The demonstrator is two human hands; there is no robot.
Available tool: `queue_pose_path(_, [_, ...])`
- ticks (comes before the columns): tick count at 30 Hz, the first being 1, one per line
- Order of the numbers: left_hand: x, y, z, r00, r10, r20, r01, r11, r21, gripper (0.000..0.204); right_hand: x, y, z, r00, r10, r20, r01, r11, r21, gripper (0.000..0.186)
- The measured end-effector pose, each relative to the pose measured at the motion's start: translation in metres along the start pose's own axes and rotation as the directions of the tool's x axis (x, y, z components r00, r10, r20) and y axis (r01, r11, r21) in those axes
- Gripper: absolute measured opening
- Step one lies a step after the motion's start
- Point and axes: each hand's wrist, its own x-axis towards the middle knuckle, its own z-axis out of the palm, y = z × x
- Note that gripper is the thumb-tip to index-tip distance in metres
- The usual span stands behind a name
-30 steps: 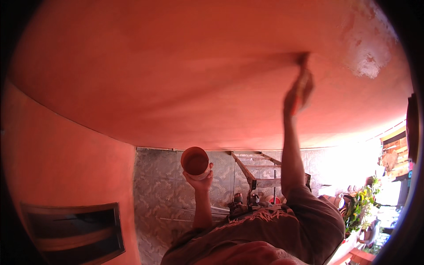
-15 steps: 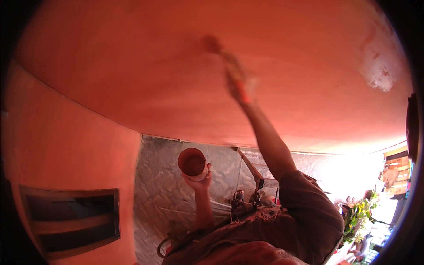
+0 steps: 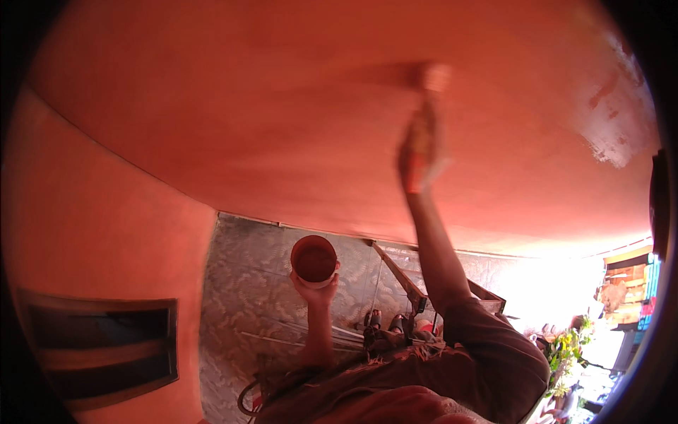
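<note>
Upright in my left hand (image 3: 315, 292) is a small reddish tub (image 3: 315, 242), open at the top, with my fingers wrapped round its lower side. Inside it looks dark red; how full it is I cannot tell. My right arm reaches up and forward. At its end my right hand (image 3: 419, 157), smeared by motion, is closed round the handle of a paintbrush (image 3: 433, 78). The brush head is against or very near the orange-red wall (image 3: 282, 134), with a darker streak to its left. A pale, shiny patch (image 3: 613, 131) marks that wall at the far right.
On the left, a second orange wall (image 3: 106, 233) has a dark framed opening (image 3: 106, 346). Below are a grey patterned floor (image 3: 240, 283), a wooden frame (image 3: 399, 272) leaning by the wall and sandalled feet (image 3: 374, 319). Plants (image 3: 568, 353) stand at the bright right side.
My right hand has swept the paintbrush to the right across the wall and slightly down. My left hand keeps hold of the tub, and the whole view has shifted a little.
</note>
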Motion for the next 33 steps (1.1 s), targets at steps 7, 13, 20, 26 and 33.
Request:
queue_pose_path(7, [-0.016, -0.002, 0.024, 0.965, 0.122, -0.23, -0.118, 0.992, 0.032, 0.076, -0.027, -0.102, 0.145, 0.88, -0.312, 0.359, 0.146, 0.895, 0.421, 0.074])
queue_pose_path(13, [-0.033, 0.008, 0.002, 0.994, 0.082, -0.071, -0.083, 0.996, -0.02, 0.074, -0.008, -0.041, 0.086, 0.9, -0.254, 0.355, 0.174, 0.955, 0.242, 0.052])
queue_pose_path(20, [-0.023, 0.004, -0.009, 0.996, 0.07, -0.049, -0.068, 0.997, 0.036, 0.076, 0.046, 0.053, -0.126, 0.984, 0.136, -0.116, -0.132, 0.99, 0.041, 0.048])
queue_pose_path(26, [0.0, -0.007, -0.02, 0.999, 0.035, -0.009, -0.036, 0.998, -0.044, 0.079, 0.017, 0.046, -0.055, 0.98, 0.158, -0.121, -0.136, 0.975, 0.174, 0.041])
queue_pose_path(33, [-0.009, -0.001, 0.005, 0.997, 0.056, -0.046, -0.058, 0.998, -0.039, 0.076, -0.049, -0.049, 0.135, 0.866, -0.106, 0.489, 0.001, 0.978, 0.21, 0.059])
